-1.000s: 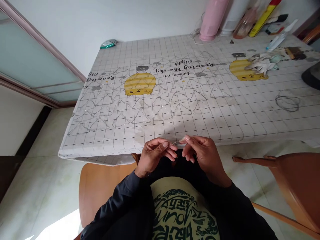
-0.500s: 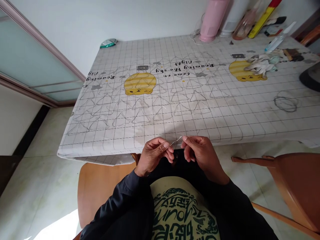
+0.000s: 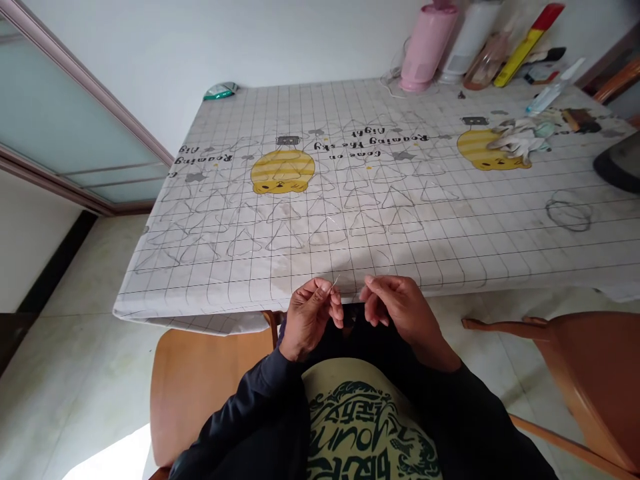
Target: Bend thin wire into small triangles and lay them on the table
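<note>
Over the front edge of the table, my left hand point(image 3: 313, 313) pinches a short piece of thin wire point(image 3: 337, 279) between thumb and fingers, its free end pointing up. To the right, apart from it, my right hand point(image 3: 395, 307) has its thumb pressed against the curled fingers. A faint thin arc shows just above that hand; whether it is held, I cannot tell. Beyond both hands, several thin wire pieces bent into triangles point(image 3: 327, 230) lie in rows on the checked tablecloth point(image 3: 240, 280).
A loose coil of wire point(image 3: 569, 212) and crumpled gloves point(image 3: 520, 139) lie on the right. Along the back stand a pink cylinder point(image 3: 427, 50), bottles point(image 3: 485, 63) and a yellow-red box point(image 3: 527, 47). Wooden chairs point(image 3: 210, 387) are at both sides of me.
The wire in my left hand has turned from slanting toward my right hand to a steeper angle, and less of it shows. The hands stay near the same place; the view has shifted slightly.
</note>
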Demonstrator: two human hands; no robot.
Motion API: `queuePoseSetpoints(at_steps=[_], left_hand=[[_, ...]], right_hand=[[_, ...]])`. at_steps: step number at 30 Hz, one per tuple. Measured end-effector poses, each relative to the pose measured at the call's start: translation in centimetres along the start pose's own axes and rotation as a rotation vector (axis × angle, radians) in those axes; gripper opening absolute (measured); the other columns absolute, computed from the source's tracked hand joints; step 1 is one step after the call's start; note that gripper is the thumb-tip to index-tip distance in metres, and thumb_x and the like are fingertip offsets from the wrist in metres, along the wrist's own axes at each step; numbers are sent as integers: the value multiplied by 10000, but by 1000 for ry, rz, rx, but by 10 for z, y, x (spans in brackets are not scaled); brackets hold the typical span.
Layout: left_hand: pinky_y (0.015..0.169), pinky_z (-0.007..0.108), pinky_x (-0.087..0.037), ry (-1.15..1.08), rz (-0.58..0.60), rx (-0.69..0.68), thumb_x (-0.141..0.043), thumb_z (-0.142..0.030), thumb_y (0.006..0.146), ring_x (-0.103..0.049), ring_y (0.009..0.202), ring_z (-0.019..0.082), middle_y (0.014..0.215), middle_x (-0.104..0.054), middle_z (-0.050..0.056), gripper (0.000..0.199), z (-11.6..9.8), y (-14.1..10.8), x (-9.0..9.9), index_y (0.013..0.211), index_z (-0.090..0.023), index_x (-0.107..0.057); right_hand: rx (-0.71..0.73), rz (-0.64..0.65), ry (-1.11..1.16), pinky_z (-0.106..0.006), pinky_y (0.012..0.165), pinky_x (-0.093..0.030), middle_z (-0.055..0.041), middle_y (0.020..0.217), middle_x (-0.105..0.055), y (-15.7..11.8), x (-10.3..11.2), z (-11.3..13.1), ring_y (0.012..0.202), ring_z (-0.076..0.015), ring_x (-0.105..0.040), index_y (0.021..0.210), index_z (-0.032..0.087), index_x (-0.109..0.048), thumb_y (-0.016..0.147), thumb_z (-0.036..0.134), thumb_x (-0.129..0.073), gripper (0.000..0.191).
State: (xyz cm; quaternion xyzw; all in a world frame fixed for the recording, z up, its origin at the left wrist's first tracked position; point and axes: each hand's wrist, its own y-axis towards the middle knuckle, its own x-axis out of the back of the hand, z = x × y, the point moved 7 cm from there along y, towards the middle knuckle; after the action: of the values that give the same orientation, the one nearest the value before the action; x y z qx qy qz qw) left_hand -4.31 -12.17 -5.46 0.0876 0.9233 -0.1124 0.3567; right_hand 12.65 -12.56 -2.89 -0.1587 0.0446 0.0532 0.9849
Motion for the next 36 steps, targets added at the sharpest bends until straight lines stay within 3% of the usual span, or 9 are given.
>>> queuePoseSetpoints(at_steps=[3,9,12,15,19,22,27,36], left_hand=[[394,198,-519,12,1,37,-866,-454,960,-624,501,106,771,-688,4,368,-1,-1,1,868,-152,-677],[464,233,-566,100,-11,76,-827,-514,984,-662,573,129,833,-706,26,412,-8,-7,-6,887,-154,-651],[723,312,-665,303,-71,-45,-733,-533,1056,-764,811,186,1011,-775,85,378,-23,-11,-9,1000,-161,-696],[1045,380,-619,509,-126,-234,-752,-450,1063,-763,1137,234,1292,-779,128,319,-45,-14,-19,1249,-192,-737],[1162,424,-561,642,-42,-322,-822,-366,1015,-711,1322,277,1479,-726,131,461,-62,-6,-39,1447,-243,-718],[1121,411,-580,722,61,-228,-785,-406,1039,-751,1258,284,1332,-807,126,344,-63,9,-48,1320,-209,-816],[924,355,-640,684,205,-79,-786,-406,1030,-803,917,221,988,-857,104,263,-65,29,-50,1008,-159,-873],[859,363,-638,757,403,92,-748,-351,1030,-809,818,214,886,-851,102,227,-83,40,-54,1077,-151,-844]], right_hand=[[89,-33,23,-247,471,-425,-51,707,-752,-1,3,6,579,-151,-655,922,190,-813,1017,555,-762,380],[136,-79,170,-290,483,-515,-65,782,-771,-5,-2,6,598,-176,-687,970,192,-808,989,574,-800,383],[147,-118,81,-298,485,-534,-89,810,-801,-8,-1,9,594,-185,-704,958,190,-786,1019,628,-739,445],[132,-126,-6,-296,474,-536,-93,800,-811,-10,-2,13,573,-187,-706,920,197,-756,1033,698,-674,520],[107,-47,-114,-281,458,-515,-78,746,-798,-11,-11,16,503,-158,-664,822,204,-709,1037,715,-653,557],[82,29,-146,-267,447,-500,-61,700,-778,-11,-19,15,493,-153,-658,804,208,-688,1050,703,-639,554],[75,92,-150,-259,453,-505,-42,694,-768,-14,-19,13,514,-157,-671,891,212,-697,1068,665,-638,490],[146,56,-304,-287,505,-513,-45,753,-777,-18,-16,18,561,-173,-686,925,231,-687,1131,610,-522,462]])
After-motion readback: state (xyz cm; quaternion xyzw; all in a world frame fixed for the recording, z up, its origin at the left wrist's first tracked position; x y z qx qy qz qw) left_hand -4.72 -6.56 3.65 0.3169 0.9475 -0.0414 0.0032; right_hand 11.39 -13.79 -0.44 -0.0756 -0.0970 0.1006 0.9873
